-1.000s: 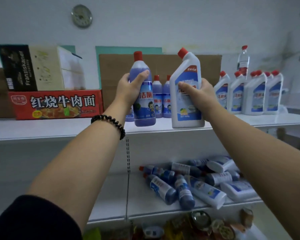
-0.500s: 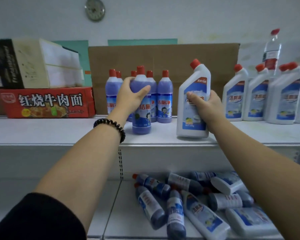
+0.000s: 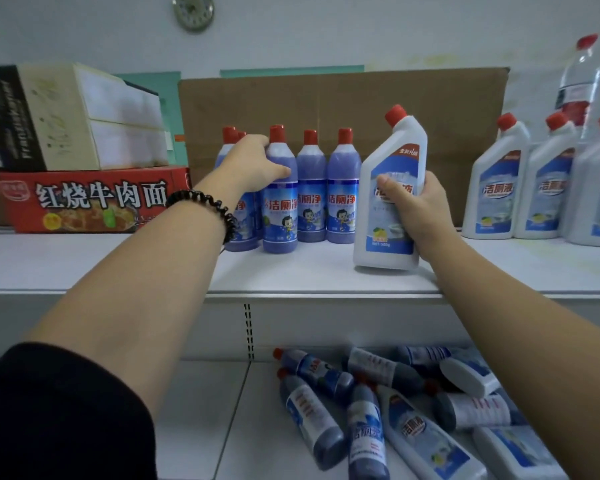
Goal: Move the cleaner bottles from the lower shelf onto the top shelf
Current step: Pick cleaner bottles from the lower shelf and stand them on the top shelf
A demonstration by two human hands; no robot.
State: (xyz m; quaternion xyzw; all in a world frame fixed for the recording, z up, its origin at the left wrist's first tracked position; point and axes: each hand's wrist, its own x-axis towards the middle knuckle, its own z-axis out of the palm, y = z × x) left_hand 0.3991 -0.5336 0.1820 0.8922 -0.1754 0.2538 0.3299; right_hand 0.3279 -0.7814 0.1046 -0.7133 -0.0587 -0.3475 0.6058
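Pale wall and white shelving fill the view: the top shelf (image 3: 84,265) runs across the middle and the lower shelf (image 3: 194,410) sits at 6 o'clock. Brown cardboard (image 3: 326,109) leans at 12 o'clock, and a red noodle box (image 3: 84,202) lies at 9 o'clock.

At 5 o'clock a pile (image 3: 395,410) of blue and white bottles lies sideways on the lower shelf (a good many, some hidden), so I judge most of the job is left. Up top, blue bottles stand in a row at centre, and a white row (image 3: 499,188) stands at 3 o'clock.

The white bottle (image 3: 392,216) stands slightly tilted near the front edge, just right of centre. The right hand (image 3: 420,206) wraps its waist, thumb across the label. The blue bottle (image 3: 279,209) stands at the row's left, where the left hand (image 3: 253,164) curls over its shoulder, thumb in front.

Half a second ago the blue bottle stood forward of the row; now it is tucked in line. The white one has barely shifted and is still gripped.
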